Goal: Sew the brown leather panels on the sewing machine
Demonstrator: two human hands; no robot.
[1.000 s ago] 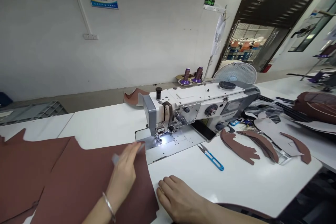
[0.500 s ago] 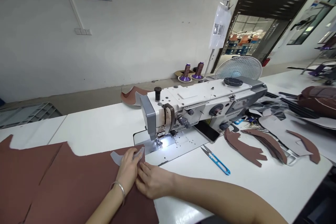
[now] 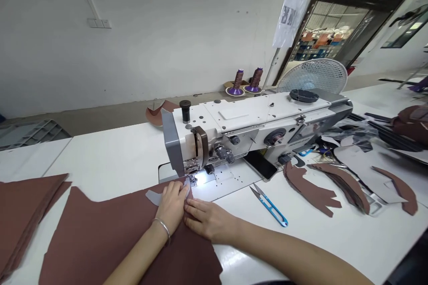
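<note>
A large brown sheet panel (image 3: 120, 231), leather-like, lies on the table with its far corner at the needle area of the sewing machine (image 3: 247, 120). On that corner rests a curved grey piece (image 3: 154, 197), partly covered by my left hand (image 3: 173, 205). The fingers of this hand are bent and close together, pressing the grey piece against the panel. Beside it, my right hand (image 3: 205, 220) has its fingers together on the panel's right edge. The lit presser foot (image 3: 193, 179) stands just beyond the corner. What lies under both palms is hidden.
Blue thread snips (image 3: 270, 205) lie right of my right hand. Behind them are a phone (image 3: 261, 164) and cut brown pieces (image 3: 310, 189). Stacked brown panels (image 3: 30, 213) lie on the left. Two thread cones (image 3: 238, 82) and a fan (image 3: 312, 75) stand behind the machine.
Both hands have moved the brown panel and grey piece toward the presser foot. The panel has come apart from the brown stack on the left. The camera view has also shifted.
</note>
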